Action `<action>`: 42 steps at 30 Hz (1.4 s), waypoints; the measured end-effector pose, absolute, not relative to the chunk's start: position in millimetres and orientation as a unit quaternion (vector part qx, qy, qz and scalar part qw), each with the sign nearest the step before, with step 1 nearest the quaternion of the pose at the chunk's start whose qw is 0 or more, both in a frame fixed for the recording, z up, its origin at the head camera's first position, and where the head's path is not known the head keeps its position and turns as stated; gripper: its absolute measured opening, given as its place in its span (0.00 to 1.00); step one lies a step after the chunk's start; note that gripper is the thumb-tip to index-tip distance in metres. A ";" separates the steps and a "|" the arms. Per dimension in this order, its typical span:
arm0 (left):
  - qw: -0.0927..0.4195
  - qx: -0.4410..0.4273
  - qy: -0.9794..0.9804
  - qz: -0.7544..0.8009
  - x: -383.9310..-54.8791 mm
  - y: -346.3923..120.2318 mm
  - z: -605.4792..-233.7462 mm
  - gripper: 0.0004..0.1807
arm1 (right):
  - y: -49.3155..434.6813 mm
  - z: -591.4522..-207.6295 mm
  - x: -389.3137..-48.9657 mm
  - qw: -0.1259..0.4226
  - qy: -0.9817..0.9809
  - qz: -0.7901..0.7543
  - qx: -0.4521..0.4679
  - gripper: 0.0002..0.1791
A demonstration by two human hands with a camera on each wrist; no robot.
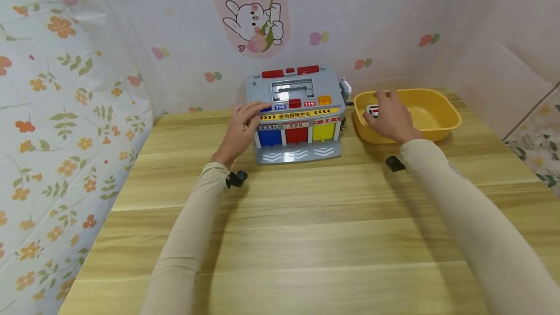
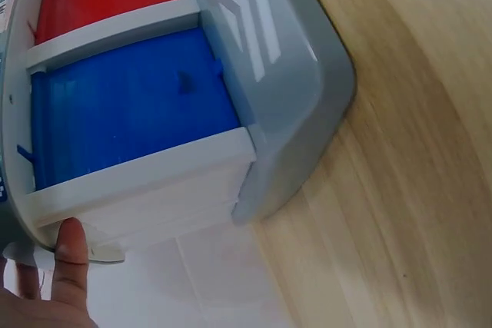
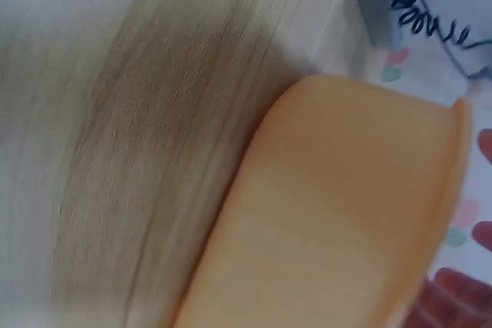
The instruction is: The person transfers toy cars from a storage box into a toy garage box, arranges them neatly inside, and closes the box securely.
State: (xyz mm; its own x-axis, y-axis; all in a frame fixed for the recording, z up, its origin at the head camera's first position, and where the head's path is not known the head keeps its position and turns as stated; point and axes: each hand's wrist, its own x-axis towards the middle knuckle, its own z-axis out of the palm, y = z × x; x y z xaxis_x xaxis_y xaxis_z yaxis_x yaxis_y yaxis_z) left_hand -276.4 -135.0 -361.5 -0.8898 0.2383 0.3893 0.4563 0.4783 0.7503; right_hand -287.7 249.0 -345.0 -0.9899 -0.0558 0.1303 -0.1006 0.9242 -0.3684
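Note:
A grey toy garage (image 1: 297,111) with blue, red and yellow doors stands towards the table's back. My left hand (image 1: 239,131) rests at its upper left corner, fingers extended over the top edge. In the left wrist view, my left thumb (image 2: 71,263) lies against the white side wall beside the blue door (image 2: 134,105). My right hand (image 1: 393,116) reaches over the left part of a yellow basin (image 1: 437,132). A small white and red toy car (image 1: 373,110) shows between its thumb and fingers, partly covered; whether they pinch it is unclear.
The wooden table (image 1: 306,237) runs up to a printed cloth backdrop (image 1: 183,28). A white part (image 1: 346,89) sticks out from the garage's right side. Near it, in the right wrist view, hangs a dark coiled cord (image 3: 419,17).

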 end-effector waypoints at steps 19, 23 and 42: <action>0.103 -0.215 -0.864 -0.444 -277.9 -139.5 -355.2 0.21 | 270.1 -360.3 -311.8 -0.089 -0.978 0.187 0.002 0.38; 0.096 -0.213 -0.870 -0.435 -278.2 -140.7 -353.3 0.21 | 268.8 -357.3 -311.6 -0.105 -0.977 0.187 -0.009 0.38; 0.102 -0.213 -0.877 -0.419 -282.5 -141.0 -354.2 0.23 | 263.5 -357.9 -318.2 -0.078 -0.983 0.163 -0.035 0.35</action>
